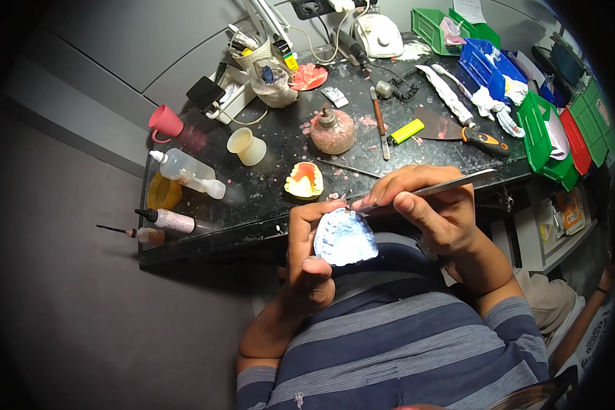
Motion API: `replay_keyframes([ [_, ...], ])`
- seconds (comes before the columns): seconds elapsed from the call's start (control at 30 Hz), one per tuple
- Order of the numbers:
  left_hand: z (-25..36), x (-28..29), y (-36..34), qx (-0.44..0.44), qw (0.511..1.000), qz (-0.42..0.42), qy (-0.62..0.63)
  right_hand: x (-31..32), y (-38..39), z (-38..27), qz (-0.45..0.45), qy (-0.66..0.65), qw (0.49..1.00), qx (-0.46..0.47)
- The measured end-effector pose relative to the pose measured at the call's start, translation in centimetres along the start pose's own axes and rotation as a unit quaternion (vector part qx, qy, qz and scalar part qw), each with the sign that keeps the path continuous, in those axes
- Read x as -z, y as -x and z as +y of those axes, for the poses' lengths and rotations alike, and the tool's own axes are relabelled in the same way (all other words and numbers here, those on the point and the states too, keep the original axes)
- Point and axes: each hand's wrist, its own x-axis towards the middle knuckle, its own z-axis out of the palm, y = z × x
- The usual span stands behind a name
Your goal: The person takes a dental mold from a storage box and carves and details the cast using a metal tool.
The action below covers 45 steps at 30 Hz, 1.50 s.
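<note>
The left hand (302, 263) is gripping a pale tooth model (348, 240), its forefinger bent round to the upper edge and its thumb by the lower left side. The model is held in front of the person's striped shirt (396, 328), just off the near edge of the dark tabletop (253, 212), with its row of teeth facing up. The right hand (451, 215) has its fingers closed around a slim metal tool (458, 182), which slants from the model's upper edge out to the right, past the knuckles. The fingertips of both hands come close together there; whether the tool's tip actually touches the model is too small to tell for sure.

On the tabletop, just beyond the left hand, sits a yellow tooth model (296, 186) with a red plate (305, 173) in it. Behind it stands a round jar (333, 134) spattered with pink, and a thin metal rod (348, 169) lies nearer the hands. To the right are a knife with a brown handle (378, 113), a yellow lighter (408, 131) and a scraper (485, 141) with an orange and black handle. On the left stand a cream cup (247, 147) and a pink mug (165, 123), with a clear squeeze bottle (188, 169) lying nearer. Green bins (543, 137) and a blue bin (482, 65) line the right side.
</note>
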Motion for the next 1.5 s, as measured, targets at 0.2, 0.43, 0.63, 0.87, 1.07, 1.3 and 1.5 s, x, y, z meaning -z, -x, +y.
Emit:
replay_keyframes([
  [0.2,0.5,0.0,0.1,-0.003,1.000,-0.002,-0.017,0.0,0.1,-0.2,-0.015,0.024,1.000,-0.008],
  [0.43,0.2,0.4,0.0,-0.007,1.000,-0.015,-0.017,0.0,0.0,0.0,-0.027,0.036,0.999,-0.011],
  [0.63,-0.4,0.0,-0.1,-0.039,0.998,0.004,-0.046,0.0,0.3,0.6,-0.029,0.057,0.997,-0.037],
  [0.87,-2.5,1.7,-0.2,-0.163,0.974,-0.075,-0.140,-0.3,0.4,0.8,0.016,-0.013,0.990,-0.136],
  [1.07,-3.1,1.6,-0.8,-0.186,0.961,-0.071,-0.193,-0.5,0.4,1.5,0.074,-0.109,0.978,-0.164],
  [1.3,-2.3,1.1,-0.5,-0.182,0.980,-0.021,-0.081,-0.9,1.2,1.4,0.031,0.002,0.999,-0.027],
  [1.5,-2.0,0.9,-0.5,-0.177,0.981,-0.018,-0.072,-1.4,1.4,1.7,0.037,-0.033,0.998,-0.027],
])
